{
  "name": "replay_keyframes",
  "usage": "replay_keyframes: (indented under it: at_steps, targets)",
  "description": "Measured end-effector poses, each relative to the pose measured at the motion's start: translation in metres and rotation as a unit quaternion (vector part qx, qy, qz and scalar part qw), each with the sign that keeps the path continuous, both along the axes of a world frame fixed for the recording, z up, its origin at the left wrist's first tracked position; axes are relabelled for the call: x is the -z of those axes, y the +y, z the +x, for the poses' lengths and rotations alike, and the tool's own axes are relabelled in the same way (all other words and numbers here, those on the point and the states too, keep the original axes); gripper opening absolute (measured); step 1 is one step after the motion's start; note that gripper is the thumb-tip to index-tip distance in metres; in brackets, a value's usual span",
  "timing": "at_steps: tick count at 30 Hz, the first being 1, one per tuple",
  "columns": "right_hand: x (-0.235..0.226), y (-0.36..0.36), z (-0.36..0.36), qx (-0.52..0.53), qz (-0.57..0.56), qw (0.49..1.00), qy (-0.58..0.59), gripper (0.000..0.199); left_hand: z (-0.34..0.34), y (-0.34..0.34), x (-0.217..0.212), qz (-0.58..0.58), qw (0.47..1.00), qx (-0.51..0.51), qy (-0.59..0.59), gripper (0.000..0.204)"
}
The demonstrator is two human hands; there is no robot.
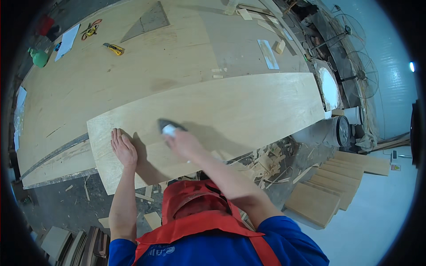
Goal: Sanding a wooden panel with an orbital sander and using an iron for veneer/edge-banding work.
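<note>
A long, pale wooden panel lies across the near side of the worktable, its near edge jutting past the table. My left hand rests flat on the panel's left part, fingers stretched out, holding nothing. Farther right, my right hand is closed round the white grip of what looks like a small iron. The iron's dark, pointed front faces left over the panel. Its underside is hidden, so I cannot tell whether it touches the wood. The right hand is slightly blurred.
On the worktable lie a yellow utility knife, scissors and a grey triangular sheet. A green bottle stands far left. Wood scraps litter the floor. Stacked boards, a bucket and fans stand at right.
</note>
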State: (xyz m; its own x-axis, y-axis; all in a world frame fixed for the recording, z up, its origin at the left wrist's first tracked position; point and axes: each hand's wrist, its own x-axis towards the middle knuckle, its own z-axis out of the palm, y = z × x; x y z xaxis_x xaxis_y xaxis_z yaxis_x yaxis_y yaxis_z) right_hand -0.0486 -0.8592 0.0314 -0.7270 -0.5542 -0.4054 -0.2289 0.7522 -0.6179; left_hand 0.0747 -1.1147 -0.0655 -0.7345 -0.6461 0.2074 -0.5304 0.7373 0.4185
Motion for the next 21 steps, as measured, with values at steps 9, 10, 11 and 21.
replay_keyframes:
  at_steps: [9,10,11,21]
  targets:
    - [0.025,0.187,-0.086,0.082,0.072,0.987,0.119,0.053,0.011,0.001,-0.005,-0.111,0.991,-0.03,-0.07,0.057]
    - [0.043,0.24,-0.12,0.151,0.096,0.973,0.146,0.061,0.006,0.004,-0.006,-0.118,0.99,-0.028,-0.075,0.057]
    - [-0.001,0.261,-0.154,0.259,0.174,0.943,0.12,0.07,0.008,0.003,-0.006,-0.12,0.989,-0.03,-0.08,0.057]
    - [0.021,0.427,-0.221,0.584,0.001,0.805,0.099,0.075,0.003,0.008,0.0,-0.124,0.989,-0.015,-0.075,0.056]
